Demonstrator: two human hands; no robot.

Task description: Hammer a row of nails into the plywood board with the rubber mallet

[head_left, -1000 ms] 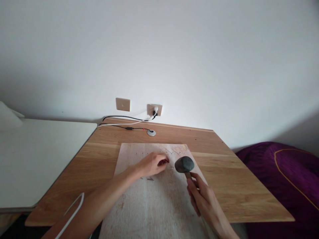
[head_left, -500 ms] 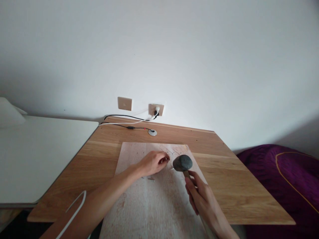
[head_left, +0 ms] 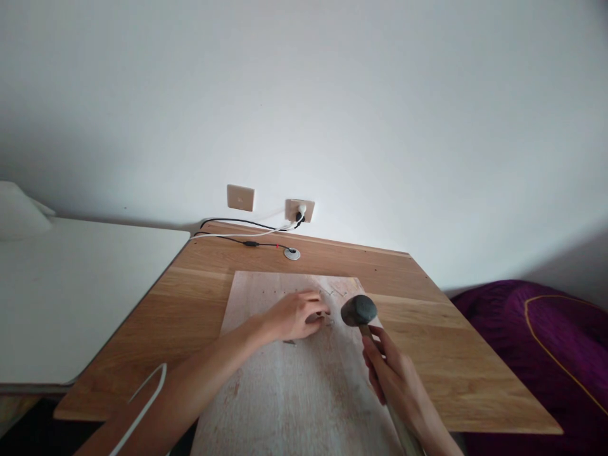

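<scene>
Rounded black mallet [head_left: 358, 311] with wooden handle [head_left: 365, 330] in right hand [head_left: 392, 373]

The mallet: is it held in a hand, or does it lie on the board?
Held: the right hand grips the mallet by its wooden handle.

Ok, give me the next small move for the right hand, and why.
Probably tap the dark-headed mallet down gently with the right hand. Its head hangs just beside the left hand's fingers, which are pinched low over the pale wooden board. Whatever they hold is hidden, so a light tap seems safer than a full swing.
</scene>
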